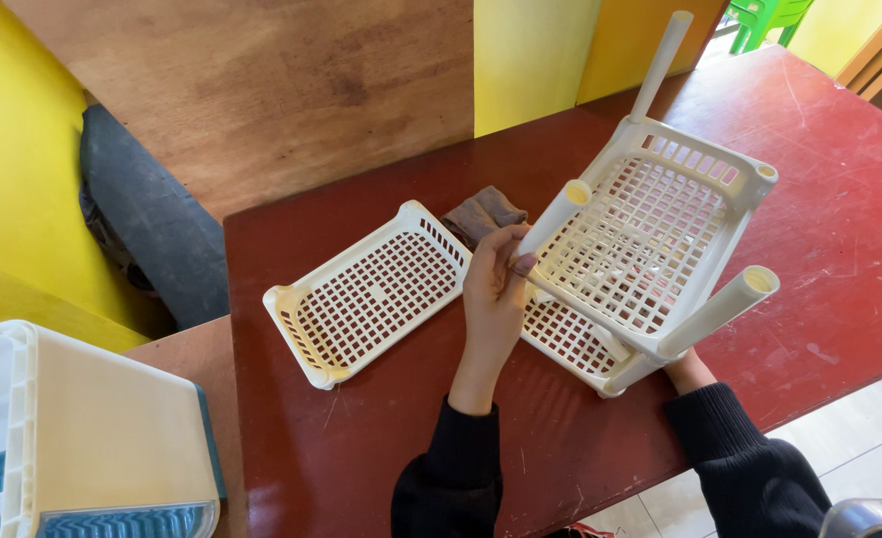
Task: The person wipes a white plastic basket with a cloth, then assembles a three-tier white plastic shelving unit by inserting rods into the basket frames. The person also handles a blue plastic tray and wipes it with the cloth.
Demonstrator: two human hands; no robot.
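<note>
A cream plastic perforated tray (650,229) is tilted up on edge over the dark red table (361,448), with three tube legs sticking out of its corners. My left hand (496,289) grips one tube leg (555,217) near its base at the tray's left corner. My right hand (688,369) is mostly hidden under the tray's lower edge, near a second leg (720,312); its grip cannot be seen. A second tray (560,339) lies flat beneath the tilted one. A third, separate tray (366,294) lies flat to the left.
A brown cloth (481,214) lies behind the trays. A cream and teal plastic box (82,438) stands at the lower left. Yellow walls, a wooden panel and a dark cushion (152,219) lie beyond the table's far edge. Green plastic chairs (764,18) show at the top right.
</note>
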